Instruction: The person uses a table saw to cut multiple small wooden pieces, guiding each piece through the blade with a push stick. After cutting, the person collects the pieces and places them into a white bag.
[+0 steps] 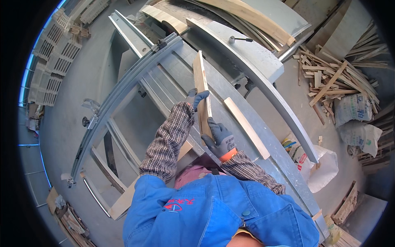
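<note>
A narrow wooden board point(200, 76) is tilted up on its edge over the grey metal machine table point(263, 138). My left hand point(196, 99), in a grey-blue work glove, is closed around its left side near the middle. Lower down, my right hand point(220, 138), gloved alike, grips the board's near end from the right. A second pale wood strip point(247, 127) lies flat on the table, just right of my hands. The parts of my fingers behind the board are hidden.
A long metal fence point(263, 82) runs along the table's right side, and a sliding rail point(123, 84) crosses on the left. Offcuts point(329, 84) are heaped on the floor at right, beside white sacks point(354, 123). Long boards point(247, 18) lie at the far end.
</note>
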Motion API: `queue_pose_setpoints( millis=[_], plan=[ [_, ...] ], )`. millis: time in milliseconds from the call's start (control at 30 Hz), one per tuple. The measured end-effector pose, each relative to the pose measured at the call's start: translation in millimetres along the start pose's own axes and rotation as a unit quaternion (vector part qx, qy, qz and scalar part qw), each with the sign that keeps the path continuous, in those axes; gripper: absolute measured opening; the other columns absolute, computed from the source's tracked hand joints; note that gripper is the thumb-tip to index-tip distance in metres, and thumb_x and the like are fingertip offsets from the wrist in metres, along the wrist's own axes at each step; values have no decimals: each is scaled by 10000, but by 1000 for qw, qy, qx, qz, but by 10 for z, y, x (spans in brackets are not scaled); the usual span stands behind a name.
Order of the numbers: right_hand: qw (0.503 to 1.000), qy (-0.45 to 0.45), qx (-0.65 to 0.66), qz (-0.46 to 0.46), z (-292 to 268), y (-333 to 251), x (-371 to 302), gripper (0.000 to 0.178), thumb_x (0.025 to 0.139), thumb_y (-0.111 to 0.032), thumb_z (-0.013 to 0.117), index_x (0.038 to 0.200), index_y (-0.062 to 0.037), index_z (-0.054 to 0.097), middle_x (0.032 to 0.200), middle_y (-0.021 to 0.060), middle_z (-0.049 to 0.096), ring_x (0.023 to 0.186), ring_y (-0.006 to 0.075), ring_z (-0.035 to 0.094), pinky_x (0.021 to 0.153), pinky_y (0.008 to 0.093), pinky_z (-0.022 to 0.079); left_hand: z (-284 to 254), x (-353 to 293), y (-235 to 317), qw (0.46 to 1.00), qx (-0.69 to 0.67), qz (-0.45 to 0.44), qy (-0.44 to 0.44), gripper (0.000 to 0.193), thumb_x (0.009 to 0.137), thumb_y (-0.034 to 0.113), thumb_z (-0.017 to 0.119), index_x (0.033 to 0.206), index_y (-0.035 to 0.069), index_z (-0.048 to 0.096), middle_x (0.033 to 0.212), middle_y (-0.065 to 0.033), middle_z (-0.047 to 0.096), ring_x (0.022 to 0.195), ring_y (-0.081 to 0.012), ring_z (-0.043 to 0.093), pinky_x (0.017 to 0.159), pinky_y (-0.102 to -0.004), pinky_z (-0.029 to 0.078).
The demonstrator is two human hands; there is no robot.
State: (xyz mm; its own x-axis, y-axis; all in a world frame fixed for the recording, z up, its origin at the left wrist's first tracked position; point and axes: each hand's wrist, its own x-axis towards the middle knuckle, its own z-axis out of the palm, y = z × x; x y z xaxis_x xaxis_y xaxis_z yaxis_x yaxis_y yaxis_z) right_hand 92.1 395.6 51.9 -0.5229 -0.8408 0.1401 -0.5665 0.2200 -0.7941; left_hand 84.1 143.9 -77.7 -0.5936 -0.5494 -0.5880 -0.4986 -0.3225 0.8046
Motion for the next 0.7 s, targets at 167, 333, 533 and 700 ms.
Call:
queue_pose_setpoints(
  millis=[167,333,533,700],
  plan=[
    [999,-4,11,-37,69,18,12,629,864,-281,758,1345,54,529,1188,266,628,1060,415,640,922,438,521,-178,-1,-30,999,-36,-12,-10,746,770,407,828,1351,68,505,1068,-142,690,844,-229,697,648,-387,567],
    [981,-39,175,81,-209,-97,104,603,883,-242,739,1367,40,517,1248,239,624,1134,333,640,957,418,512,-153,-141,120,987,-151,-19,-52,607,834,341,761,1316,68,514,1059,-109,665,854,-220,697,691,-412,614],
    [976,40,193,89,-217,390,-53,465,906,-165,682,1327,3,579,1078,186,673,994,277,668,884,369,530,-251,-127,74,935,-322,-47,-145,388,883,308,682,1178,87,564,1030,-107,607,1013,-314,670,820,-537,604],
    [981,104,86,143,-422,1023,-270,433,895,-170,703,1293,-30,607,1151,204,655,1007,299,677,872,381,546,-443,-56,316,945,-252,-21,-207,382,901,270,660,1201,50,574,1141,-152,635,1080,-321,667,824,-512,612]
  ],
)
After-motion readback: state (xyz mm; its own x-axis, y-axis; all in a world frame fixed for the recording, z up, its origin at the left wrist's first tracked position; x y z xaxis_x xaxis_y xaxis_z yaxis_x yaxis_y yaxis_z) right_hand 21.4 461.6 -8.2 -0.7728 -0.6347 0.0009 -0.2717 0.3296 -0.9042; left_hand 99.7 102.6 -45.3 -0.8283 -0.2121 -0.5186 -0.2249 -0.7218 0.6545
